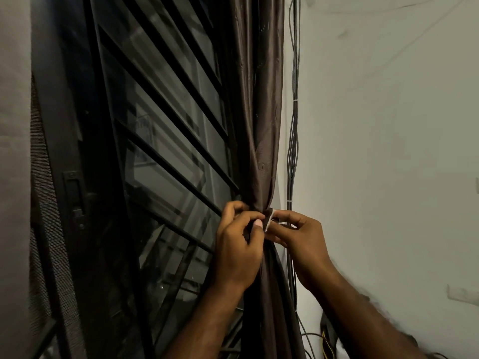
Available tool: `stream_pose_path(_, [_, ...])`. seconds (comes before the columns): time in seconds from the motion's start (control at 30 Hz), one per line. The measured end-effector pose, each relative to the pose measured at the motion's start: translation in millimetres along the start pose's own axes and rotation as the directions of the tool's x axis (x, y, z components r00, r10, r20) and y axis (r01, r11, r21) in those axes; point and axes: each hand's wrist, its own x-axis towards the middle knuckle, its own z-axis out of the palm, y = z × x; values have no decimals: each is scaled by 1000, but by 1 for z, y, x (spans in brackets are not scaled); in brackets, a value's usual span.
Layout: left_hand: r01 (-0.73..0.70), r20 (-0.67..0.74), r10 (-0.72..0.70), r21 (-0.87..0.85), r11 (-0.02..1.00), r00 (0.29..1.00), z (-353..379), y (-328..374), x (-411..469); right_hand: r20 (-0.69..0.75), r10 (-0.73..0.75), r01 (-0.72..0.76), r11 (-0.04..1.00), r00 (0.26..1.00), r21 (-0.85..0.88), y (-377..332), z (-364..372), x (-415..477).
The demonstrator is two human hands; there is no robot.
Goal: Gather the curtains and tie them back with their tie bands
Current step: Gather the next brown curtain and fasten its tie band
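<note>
Brown, faintly glossy curtain point(259, 112) hangs bunched into a narrow column just right of the frame's centre, between the barred window point(160, 120) and a run of cables point(293, 130) on the pale wall point(388, 151). The gathering of this panel looks done: its folds draw into a tight waist a little below mid-frame and flare out again beneath.

At that waist sits the tie band point(268, 219), a short dark strip with a pale edge, wrapped round the bundle with its ends meeting at the front. The fastening seems to be the step in hand; the ends are together, but whether they are joined cannot be told. Any second curtain is unclear, as the far left edge shows only greyish material.

Both forearms rise from the bottom of the frame. The left hand point(237, 244) has its fingers curled, thumb pressed down on the band's left end against the cloth. The right hand point(300, 239) comes in from the cable side, thumb and forefinger pinching the band's right end, its other fingers loosely bent below.
</note>
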Motion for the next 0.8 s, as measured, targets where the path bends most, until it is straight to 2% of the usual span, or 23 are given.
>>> stream_pose_path(0.1, [69, 105, -68, -8, 998, 992, -4, -4, 0, 113, -36, 44, 997, 993, -69, -3, -6, 0])
stream_pose_path(0.2, [106, 52, -107, 8, 994, 993, -7, -16, 5, 219, -36, 69, 987, 975, -143, -2, -10, 5])
stream_pose_path(0.33, [160, 11, -160, -61, 985, 987, -12, -21, 7, 236, -83, 143, 958, 968, -249, -8, -8, 15])
stream_pose_path(0.4, [173, 0, -174, -73, 982, 985, -13, -18, 6, 241, -140, 218, 917, 960, -335, -12, -8, 21])
stream_pose_path(0.5, [176, -32, -180, -86, 981, 983, -11, -16, 6, 291, -248, 365, 799, 924, -478, -15, -10, 29])
stream_pose_path(0.57, [203, -63, -209, -90, 975, 976, -8, -15, 7, 315, -274, 401, 783, 909, -476, -16, -11, 31])
stream_pose_path(0.63, [219, -99, -226, -83, 972, 969, -6, -14, 8, 314, -310, 421, 812, 897, -403, -16, -13, 29])
stream_pose_path(0.7, [208, -123, -214, -60, 976, 969, -4, -10, 7, 290, -339, 426, 840, 895, -335, -16, -15, 26])
stream_pose_path(0.8, [167, -130, -167, -6, 986, 977, -1, -4, 6, 261, -389, 463, 812, 884, -356, -14, -15, 20])
